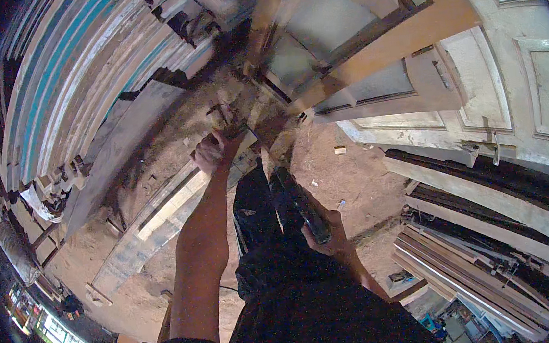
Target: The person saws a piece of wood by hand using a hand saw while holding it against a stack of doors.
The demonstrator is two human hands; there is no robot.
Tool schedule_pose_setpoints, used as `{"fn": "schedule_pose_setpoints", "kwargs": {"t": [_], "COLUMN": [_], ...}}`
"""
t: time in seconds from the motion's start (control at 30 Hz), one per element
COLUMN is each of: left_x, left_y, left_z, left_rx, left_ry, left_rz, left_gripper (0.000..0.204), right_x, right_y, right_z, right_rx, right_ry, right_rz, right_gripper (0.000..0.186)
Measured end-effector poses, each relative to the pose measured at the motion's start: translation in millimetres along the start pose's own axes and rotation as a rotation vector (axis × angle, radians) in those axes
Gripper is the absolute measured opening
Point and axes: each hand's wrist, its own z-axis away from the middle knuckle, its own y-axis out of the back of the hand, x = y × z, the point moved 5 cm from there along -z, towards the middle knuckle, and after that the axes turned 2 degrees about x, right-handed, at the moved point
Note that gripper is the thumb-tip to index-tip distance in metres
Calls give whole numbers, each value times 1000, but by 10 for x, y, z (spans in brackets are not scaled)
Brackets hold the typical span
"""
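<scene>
Boards [80, 78] crowd the upper left, their ends jutting over the floor [365, 186]. A plank [163, 216] slants up toward the left hand [210, 152], its fingers curled; whether it grips anything cannot be told. Between the hands lies a long dark tool [298, 202], its near end closed in the right hand [333, 233]. Open floor stretches right to planks [470, 278], below leaning doors [542, 69].

1 wide fisheye head cam looks dn, fairly near, over hands [212, 151] [335, 235].
</scene>
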Motion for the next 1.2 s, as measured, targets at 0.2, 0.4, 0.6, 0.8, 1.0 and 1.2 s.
{"fn": "schedule_pose_setpoints", "kwargs": {"t": [0.2, 0.4, 0.6, 0.8, 1.0, 1.2], "left_x": [84, 231, 146, -22, -12, 328], "left_y": [98, 86, 158, 381, 484, 567], "left_z": [-23, -12, 14, 121, 324, 387], "left_rx": [-41, -74, -95, -56, 590, 130], "left_ry": [-92, -111, -104, -41, -489, -604], "left_rz": [-1, 19, 40, 166, 439, 590], "left_gripper": [55, 54, 52, 51, 47, 30], "right_x": [-189, 562, -247, -722, -669, -384], "right_y": [-71, -128, 40, 201, 449, 536], "right_z": [-57, 82, -65, -28, 157, 327], "right_rx": [-72, -28, -37, 168, 288, 266], "right_ry": [40, -87, 16, -16, 79, 55], "right_rz": [128, -141, 170, 186, 193, 205], "right_gripper": [73, 78, 79, 71, 70, 69]}}
